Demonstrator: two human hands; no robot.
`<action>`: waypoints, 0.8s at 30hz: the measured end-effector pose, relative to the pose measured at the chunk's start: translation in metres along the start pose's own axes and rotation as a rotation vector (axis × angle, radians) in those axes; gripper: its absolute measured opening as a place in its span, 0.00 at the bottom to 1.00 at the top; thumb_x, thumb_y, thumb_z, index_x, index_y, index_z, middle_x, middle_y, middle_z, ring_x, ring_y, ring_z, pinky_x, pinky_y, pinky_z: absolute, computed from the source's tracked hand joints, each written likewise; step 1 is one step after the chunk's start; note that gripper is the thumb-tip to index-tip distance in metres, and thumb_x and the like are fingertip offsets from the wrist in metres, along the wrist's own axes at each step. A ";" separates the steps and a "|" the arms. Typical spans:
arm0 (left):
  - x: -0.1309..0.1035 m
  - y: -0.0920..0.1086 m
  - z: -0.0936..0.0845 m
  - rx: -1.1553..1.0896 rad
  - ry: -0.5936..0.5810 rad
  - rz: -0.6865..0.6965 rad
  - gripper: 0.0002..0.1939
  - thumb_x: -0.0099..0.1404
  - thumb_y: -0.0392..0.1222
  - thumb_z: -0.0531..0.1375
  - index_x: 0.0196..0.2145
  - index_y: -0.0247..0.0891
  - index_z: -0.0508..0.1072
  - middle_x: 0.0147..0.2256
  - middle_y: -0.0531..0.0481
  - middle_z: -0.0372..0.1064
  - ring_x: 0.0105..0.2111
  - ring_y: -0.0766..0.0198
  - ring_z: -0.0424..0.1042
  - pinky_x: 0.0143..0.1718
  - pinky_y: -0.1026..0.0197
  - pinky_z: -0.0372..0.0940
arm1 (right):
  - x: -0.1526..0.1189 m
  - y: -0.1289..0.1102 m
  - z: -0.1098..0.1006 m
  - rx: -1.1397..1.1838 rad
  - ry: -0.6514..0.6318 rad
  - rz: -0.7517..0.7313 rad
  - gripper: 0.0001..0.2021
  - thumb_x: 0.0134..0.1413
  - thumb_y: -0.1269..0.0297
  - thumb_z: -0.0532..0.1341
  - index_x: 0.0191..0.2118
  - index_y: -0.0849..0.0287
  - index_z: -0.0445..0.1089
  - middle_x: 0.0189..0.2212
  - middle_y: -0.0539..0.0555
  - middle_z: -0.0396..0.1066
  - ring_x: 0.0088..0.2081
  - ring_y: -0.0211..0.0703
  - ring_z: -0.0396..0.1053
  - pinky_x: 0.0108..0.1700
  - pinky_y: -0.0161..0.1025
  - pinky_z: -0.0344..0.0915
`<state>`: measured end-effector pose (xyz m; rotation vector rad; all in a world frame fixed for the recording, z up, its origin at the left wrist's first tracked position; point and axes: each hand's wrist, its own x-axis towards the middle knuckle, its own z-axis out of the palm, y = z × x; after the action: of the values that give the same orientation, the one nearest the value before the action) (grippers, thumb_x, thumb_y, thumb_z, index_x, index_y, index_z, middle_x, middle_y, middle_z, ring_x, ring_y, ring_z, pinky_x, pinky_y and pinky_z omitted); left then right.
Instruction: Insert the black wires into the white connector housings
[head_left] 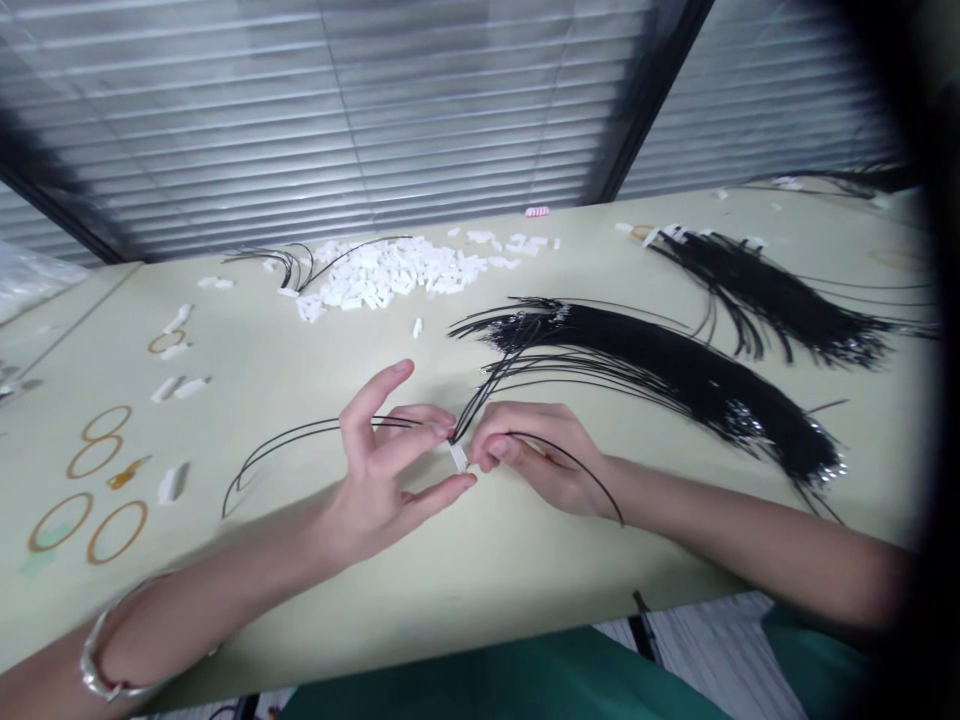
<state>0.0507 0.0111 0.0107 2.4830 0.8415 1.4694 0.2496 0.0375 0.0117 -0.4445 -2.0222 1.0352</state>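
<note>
A small white connector (458, 457) with several black wires (491, 378) rising from its upper end sits between my two hands near the middle. My left hand (390, 470) has its index finger raised; its other fingertips pinch the connector's upper end and wires, and two more black wires (292, 430) trail left from it. My right hand (536, 452) is closed at the connector's right side, thumb against fingers, on a single black wire (577, 462) that curves down over the wrist. The wire's tip is hidden by the fingers.
White connectors (390, 272) lie heaped at the back of the table (337, 620). A thick black wire bundle (660, 360) is right of centre, another (772, 290) beyond it. Rubber bands (118, 532) and loose white pieces (174, 483) lie at the left. Window blinds (337, 110) stand behind.
</note>
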 end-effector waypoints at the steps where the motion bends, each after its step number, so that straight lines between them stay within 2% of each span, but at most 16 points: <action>1: 0.000 0.000 0.000 -0.003 -0.001 -0.001 0.26 0.54 0.31 0.66 0.47 0.38 0.59 0.58 0.40 0.39 0.41 0.62 0.71 0.39 0.54 0.75 | 0.000 0.000 0.000 -0.006 -0.003 -0.005 0.10 0.63 0.67 0.51 0.34 0.63 0.68 0.28 0.51 0.67 0.30 0.32 0.64 0.33 0.31 0.62; 9: 0.001 0.000 0.000 0.003 0.013 0.013 0.28 0.52 0.30 0.67 0.48 0.37 0.60 0.58 0.39 0.40 0.41 0.62 0.71 0.41 0.54 0.74 | 0.006 0.001 0.000 -0.176 -0.060 -0.053 0.06 0.62 0.69 0.53 0.40 0.61 0.66 0.31 0.52 0.68 0.31 0.33 0.65 0.35 0.32 0.62; 15: -0.002 -0.001 -0.001 0.000 0.000 -0.038 0.28 0.54 0.32 0.66 0.49 0.39 0.59 0.59 0.40 0.39 0.42 0.61 0.71 0.42 0.54 0.75 | 0.007 0.003 -0.001 -0.320 -0.047 -0.036 0.03 0.60 0.66 0.55 0.36 0.59 0.64 0.28 0.49 0.66 0.29 0.33 0.63 0.32 0.31 0.60; 24: 0.000 0.001 -0.003 0.034 0.028 -0.029 0.26 0.54 0.33 0.66 0.47 0.40 0.60 0.58 0.42 0.41 0.42 0.62 0.71 0.41 0.55 0.75 | 0.006 0.007 -0.002 -0.350 -0.023 -0.185 0.04 0.60 0.72 0.53 0.36 0.59 0.63 0.28 0.50 0.67 0.30 0.34 0.63 0.34 0.33 0.61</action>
<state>0.0489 0.0099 0.0128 2.4690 0.9104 1.4963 0.2471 0.0470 0.0098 -0.4168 -2.2250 0.5780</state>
